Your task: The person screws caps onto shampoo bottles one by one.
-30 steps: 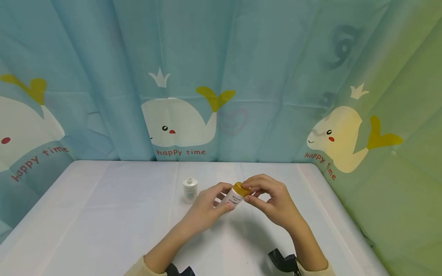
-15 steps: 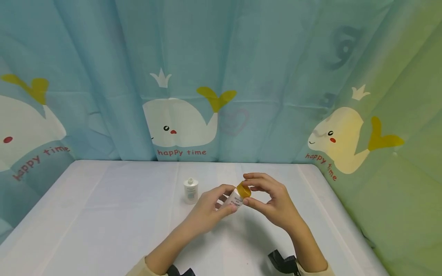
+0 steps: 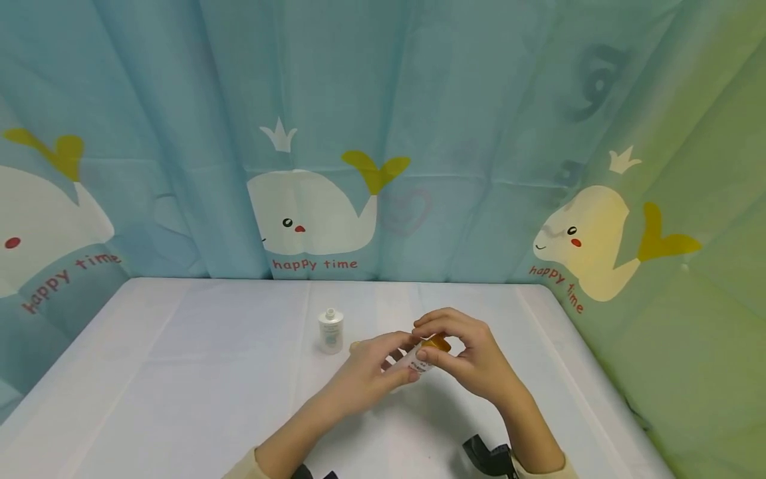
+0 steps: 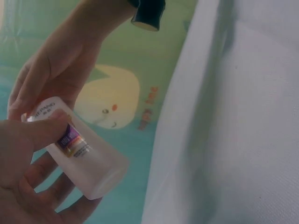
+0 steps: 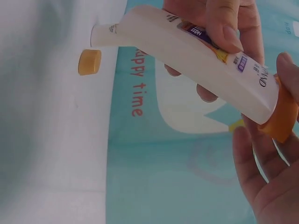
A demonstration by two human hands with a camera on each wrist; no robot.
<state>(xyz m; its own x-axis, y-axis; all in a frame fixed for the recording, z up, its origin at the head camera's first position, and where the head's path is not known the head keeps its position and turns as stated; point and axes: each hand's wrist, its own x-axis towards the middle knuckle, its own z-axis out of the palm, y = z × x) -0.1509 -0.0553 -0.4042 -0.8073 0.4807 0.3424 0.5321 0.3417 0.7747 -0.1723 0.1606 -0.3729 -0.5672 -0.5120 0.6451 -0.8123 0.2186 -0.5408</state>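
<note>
A small white bottle (image 3: pixel 417 363) with a purple and gold label is gripped in my left hand (image 3: pixel 368 372), thumb across its front and fingers behind. It leans in the air, its orange-gold cap (image 5: pixel 282 114) toward the right. My right hand (image 3: pixel 479 359) pinches that cap, with the thumb on its near side. In the right wrist view the cap sits at the bottle's end. The left wrist view shows the bottle's translucent white base (image 4: pixel 110 177), while the cap is hidden there behind the hands.
A second white bottle (image 3: pixel 331 332), without a cap, stands upright on the white table (image 3: pixel 197 372). Beside it lies a loose gold cap (image 5: pixel 88 62), partly hidden by the left hand in the head view. A blue and green whale-print curtain (image 3: pixel 455 133) hangs behind and to the right.
Both hands and the held bottle have moved slightly down and right. The right fingers have closed farther over the cap. The loose cap on the table has come into sight.
</note>
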